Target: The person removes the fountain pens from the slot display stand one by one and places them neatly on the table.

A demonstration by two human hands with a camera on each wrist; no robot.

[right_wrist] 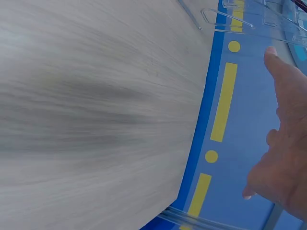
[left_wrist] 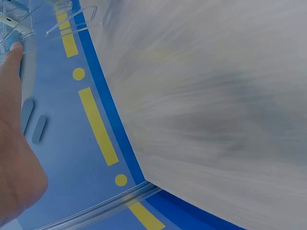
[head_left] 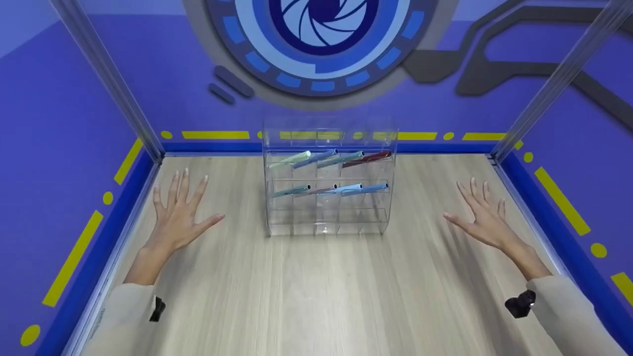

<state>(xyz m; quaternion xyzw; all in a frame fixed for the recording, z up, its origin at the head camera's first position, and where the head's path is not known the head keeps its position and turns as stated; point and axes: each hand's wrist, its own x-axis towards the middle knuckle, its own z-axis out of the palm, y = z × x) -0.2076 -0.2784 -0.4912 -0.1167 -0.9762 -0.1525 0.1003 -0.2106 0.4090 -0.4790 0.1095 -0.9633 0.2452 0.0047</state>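
Note:
A clear acrylic pen rack [head_left: 326, 215] stands at the middle back of the table. Its upper row bears a pale green pen [head_left: 296, 158], a blue pen [head_left: 319, 158], a teal pen [head_left: 346, 158] and a dark red pen [head_left: 371, 158]. Several more pens lie in the row below, among them a light blue pen [head_left: 348, 189]. To the left of the rack, my left hand [head_left: 177, 220] is held with its fingers spread, touching nothing. My right hand [head_left: 487, 220] is spread likewise on the other side, apart from the rack. Each wrist view shows its hand at the edge, near the rack's clear side.
The wood-grain table [head_left: 321, 291] is enclosed by blue-purple panels with yellow marks at the back and both sides. Metal corner posts [head_left: 116, 79] rise at the back left and back right. Small black devices [head_left: 520, 304] sit at both sleeve cuffs.

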